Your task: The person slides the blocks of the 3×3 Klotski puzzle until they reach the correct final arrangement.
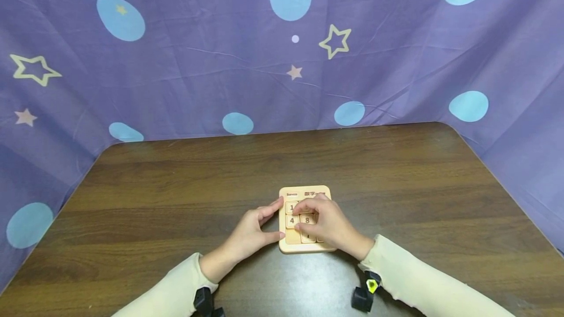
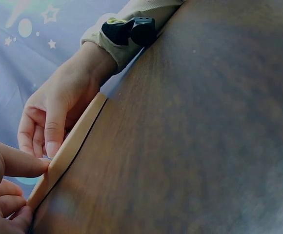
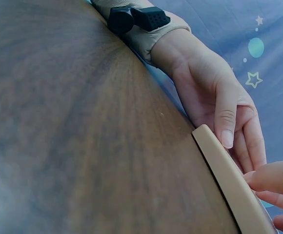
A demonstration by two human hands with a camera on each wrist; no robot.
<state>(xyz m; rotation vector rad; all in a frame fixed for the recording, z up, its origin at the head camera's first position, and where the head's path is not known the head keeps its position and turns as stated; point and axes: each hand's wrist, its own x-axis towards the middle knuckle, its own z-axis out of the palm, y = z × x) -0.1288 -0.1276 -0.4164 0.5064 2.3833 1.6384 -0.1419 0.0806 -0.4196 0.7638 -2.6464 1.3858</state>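
Observation:
A pale wooden sliding number puzzle (image 1: 305, 249) lies on the table, with square numbered tiles in its frame. The tiles marked 4 (image 1: 291, 221) and 8 (image 1: 307, 220) show in the middle row, and a bare slot is at the lower left. My left hand (image 1: 248, 234) rests its thumb and extended fingers along the frame's left edge. Reaching over from the right, my right hand (image 1: 330, 224) has its curled index finger and thumb at the upper and lower sides of the 4 tile. That hand covers several tiles on the right.
The brown wood-grain table (image 1: 176, 185) extends around the puzzle. Behind it hangs a purple curtain (image 1: 198, 62) with blue dots and stars. A black camera is strapped on each wrist, and cream sleeves (image 1: 423, 273) cover both forearms.

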